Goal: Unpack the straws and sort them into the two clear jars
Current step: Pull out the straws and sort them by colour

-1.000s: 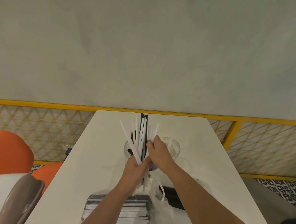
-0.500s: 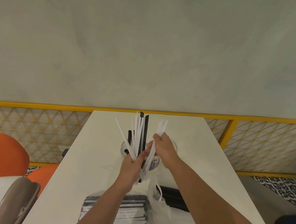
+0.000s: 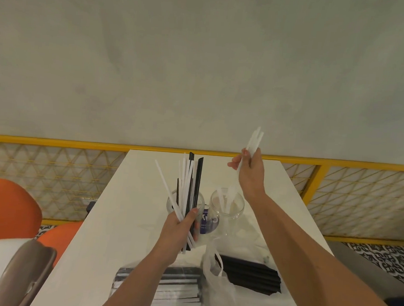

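White straws (image 3: 253,143), a small pinch of them, now sit in the R hand (image 3: 250,174), raised up and to the right, above the right jar (image 3: 227,203). Half a sec ago both hands were together over the jars, R fingers working into the mixed bunch; since then R has pulled out the whites and swung clear. R fingers are clenched round the thin bundle, lower ends pointing down toward the jar mouth, can't tell if tips are inside yet. Right jar looks to already have a few white straws in it.

L hand (image 3: 180,229) is wrapped tight round the mixed bunch (image 3: 187,187) of black + white straws, held upright in front of the left jar (image 3: 185,203), which is mostly hidden behind it; contents unclear.

On the white table (image 3: 127,219), near edge: plastic pack of wrapped straws (image 3: 179,292) under the L forearm, thin plastic bag (image 3: 215,280) just beside it, with black straws (image 3: 248,277) lying flat on its right.

Read: colour split in progress, whites go right, blacks prob left. Next = drop the R bundle into the right jar, back to the bunch for more. Plenty left, so early-mid task. Risk: loose straws missing the rim or slipping from the L fist.
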`<action>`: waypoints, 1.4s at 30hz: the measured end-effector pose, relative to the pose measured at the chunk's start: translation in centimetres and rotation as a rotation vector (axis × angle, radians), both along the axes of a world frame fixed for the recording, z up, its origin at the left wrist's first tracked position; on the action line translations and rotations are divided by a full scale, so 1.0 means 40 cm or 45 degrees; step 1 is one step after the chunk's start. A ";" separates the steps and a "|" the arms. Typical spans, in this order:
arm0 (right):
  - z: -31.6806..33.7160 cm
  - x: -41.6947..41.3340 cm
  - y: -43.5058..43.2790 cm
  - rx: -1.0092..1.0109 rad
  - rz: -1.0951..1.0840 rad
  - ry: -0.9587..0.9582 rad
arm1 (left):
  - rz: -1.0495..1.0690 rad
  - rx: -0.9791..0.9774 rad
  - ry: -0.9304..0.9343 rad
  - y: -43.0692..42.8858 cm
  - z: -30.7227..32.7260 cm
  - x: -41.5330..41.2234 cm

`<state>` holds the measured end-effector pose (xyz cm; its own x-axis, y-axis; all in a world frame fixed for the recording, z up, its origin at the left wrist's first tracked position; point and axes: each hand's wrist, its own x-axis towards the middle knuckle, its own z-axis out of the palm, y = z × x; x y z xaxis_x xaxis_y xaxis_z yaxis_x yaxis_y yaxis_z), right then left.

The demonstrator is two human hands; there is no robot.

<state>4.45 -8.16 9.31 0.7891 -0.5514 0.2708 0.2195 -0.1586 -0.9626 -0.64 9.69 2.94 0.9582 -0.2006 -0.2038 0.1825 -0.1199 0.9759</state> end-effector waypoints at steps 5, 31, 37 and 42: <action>-0.089 -0.009 0.001 -0.254 0.039 0.302 | -0.028 -0.055 -0.009 0.008 0.014 -0.007; -0.025 -0.118 0.223 -0.815 0.377 0.668 | 0.147 0.345 -0.240 -0.046 0.025 -0.022; -0.031 -0.106 0.185 -0.635 0.458 0.749 | 0.085 0.194 -0.171 -0.046 0.011 -0.020; -0.025 -0.113 0.163 -0.402 0.511 0.736 | -0.024 -0.063 -0.059 -0.037 0.012 -0.020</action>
